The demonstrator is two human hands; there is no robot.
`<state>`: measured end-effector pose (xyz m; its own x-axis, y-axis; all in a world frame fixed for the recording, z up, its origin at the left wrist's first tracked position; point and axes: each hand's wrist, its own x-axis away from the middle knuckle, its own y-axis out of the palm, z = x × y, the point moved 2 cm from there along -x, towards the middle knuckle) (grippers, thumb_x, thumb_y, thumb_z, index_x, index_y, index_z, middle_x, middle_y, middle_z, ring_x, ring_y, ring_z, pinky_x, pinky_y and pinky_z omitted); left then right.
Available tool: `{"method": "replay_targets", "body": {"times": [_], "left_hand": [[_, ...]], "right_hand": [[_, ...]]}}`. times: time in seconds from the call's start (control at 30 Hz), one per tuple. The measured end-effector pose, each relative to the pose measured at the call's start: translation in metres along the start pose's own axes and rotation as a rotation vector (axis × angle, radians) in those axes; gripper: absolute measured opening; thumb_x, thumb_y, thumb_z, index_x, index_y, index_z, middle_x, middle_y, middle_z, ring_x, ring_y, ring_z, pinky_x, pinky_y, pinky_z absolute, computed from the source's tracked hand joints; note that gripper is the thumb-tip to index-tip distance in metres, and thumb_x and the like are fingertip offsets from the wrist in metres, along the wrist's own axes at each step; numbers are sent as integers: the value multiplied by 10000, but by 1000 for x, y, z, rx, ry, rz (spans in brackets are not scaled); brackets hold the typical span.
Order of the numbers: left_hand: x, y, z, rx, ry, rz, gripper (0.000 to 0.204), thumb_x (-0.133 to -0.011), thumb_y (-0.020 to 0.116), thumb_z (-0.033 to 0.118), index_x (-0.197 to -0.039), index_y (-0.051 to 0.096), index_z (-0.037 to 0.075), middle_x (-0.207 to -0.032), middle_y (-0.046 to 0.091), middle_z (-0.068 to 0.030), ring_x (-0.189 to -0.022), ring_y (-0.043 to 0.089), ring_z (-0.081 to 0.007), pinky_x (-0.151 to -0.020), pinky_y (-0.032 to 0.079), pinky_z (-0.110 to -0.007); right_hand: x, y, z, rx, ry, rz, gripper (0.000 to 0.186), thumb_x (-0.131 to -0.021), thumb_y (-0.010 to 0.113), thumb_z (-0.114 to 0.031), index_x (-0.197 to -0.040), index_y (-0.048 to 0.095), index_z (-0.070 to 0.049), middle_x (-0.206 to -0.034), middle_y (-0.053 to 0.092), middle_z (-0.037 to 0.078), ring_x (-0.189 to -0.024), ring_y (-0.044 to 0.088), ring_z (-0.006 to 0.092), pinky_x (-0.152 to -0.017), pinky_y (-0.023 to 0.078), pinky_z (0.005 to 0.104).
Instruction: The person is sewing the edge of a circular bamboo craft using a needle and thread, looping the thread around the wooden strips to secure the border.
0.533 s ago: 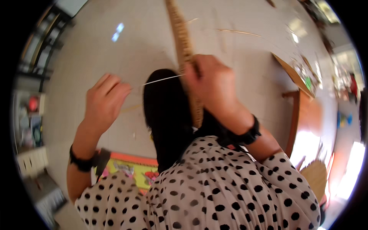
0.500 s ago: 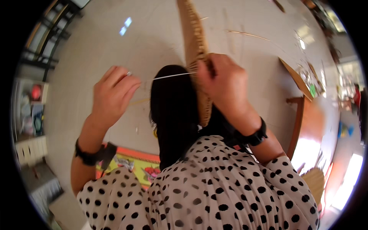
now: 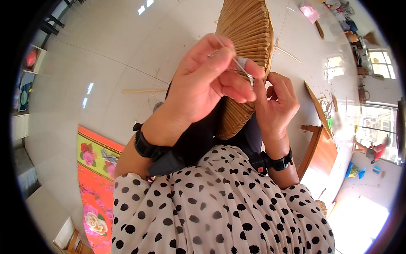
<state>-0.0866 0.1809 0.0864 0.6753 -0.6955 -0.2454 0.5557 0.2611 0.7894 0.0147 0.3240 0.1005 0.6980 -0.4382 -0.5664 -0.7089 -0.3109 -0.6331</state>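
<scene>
Ribbed straw piece [image 3: 248,31], glossy tiled floor [image 3: 122,46], floral mat [image 3: 96,192], bright window [image 3: 382,62]

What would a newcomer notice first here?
Probably the ribbed, straw-coloured fan-shaped piece at upper centre, the left hand in front of it and the right hand by its right edge. A thin white thread crosses the left hand. Next come the red floral mat at lower left and the black-dotted white top at bottom centre.

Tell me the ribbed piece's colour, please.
The ribbed piece is golden brown, clearest in the head view.
</scene>
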Motion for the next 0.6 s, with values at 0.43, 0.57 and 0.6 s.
{"method": "replay_targets", "body": {"times": [0.43, 0.57, 0.6], "left_hand": [[90, -143, 215, -552, 305, 459, 239, -1000, 513, 76, -1217, 511, -24, -736, 360, 42, -599, 330, -36, -537, 317, -186], [157, -201, 322, -633, 583, 675, 119, -996, 534, 79, -1024, 537, -36, -804, 486, -24, -669, 465, -109, -651, 428, -236], [161, -202, 323, -751, 618, 731, 125, -996, 538, 86, -1034, 543, -33, -837, 549, -46, -699, 530, -114, -686, 469, -241]], "right_hand": [[-9, -16, -3, 58, -83, -69, 203, -731, 783, -111, -872, 682, -6, -765, 645, 58, -574, 551, 129, -499, 432, 251], [-13, -19, 2, -28, -4, -101, 185, -742, 773, -99, -865, 679, 2, -730, 629, 38, -583, 547, 103, -496, 414, 232], [-13, -18, 3, -54, 35, -111, 183, -746, 771, -96, -866, 679, 7, -723, 627, 32, -586, 546, 92, -496, 411, 227]]}}
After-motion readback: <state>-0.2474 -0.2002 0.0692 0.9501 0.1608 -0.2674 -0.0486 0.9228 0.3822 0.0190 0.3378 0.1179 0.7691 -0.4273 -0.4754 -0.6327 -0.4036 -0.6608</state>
